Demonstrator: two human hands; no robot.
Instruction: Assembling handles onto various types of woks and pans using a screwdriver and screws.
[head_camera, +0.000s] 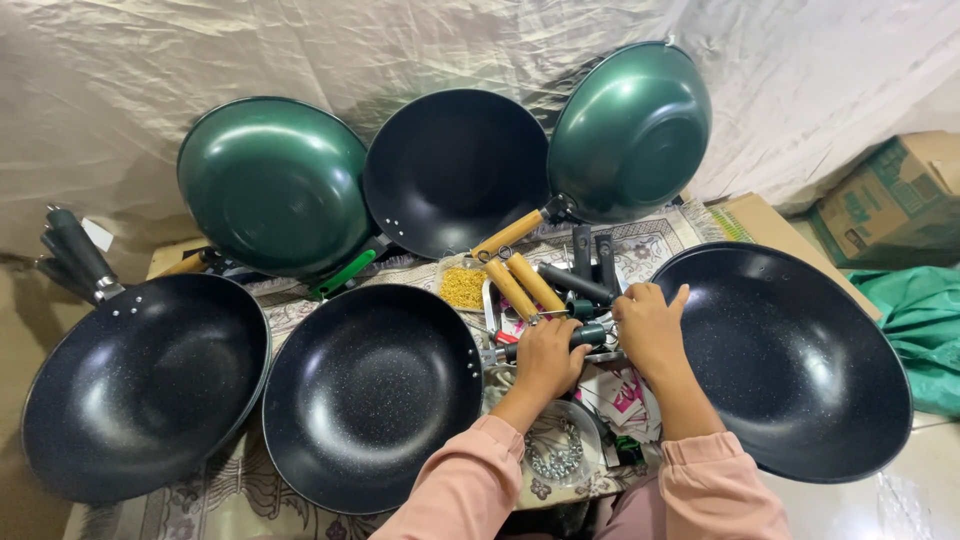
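My left hand (548, 358) is closed around a black handle (588, 335) that joins the rim of the black wok (370, 395) in front of me. My right hand (650, 330) grips the far end of the same handle, with its thumb raised over the edge of a large black wok (790, 360) on the right. Both sleeves are pink. Loose wooden handles (525, 285) and black handles (575, 283) lie just beyond my hands.
Another black wok (140, 385) lies at the left. Two green woks (275, 185) (630, 130) and a black one (455, 165) lean on the sheeted wall. A tub of small yellow parts (463, 287), a bowl of metal bolts (556, 455) and a cardboard box (890, 200) stand around.
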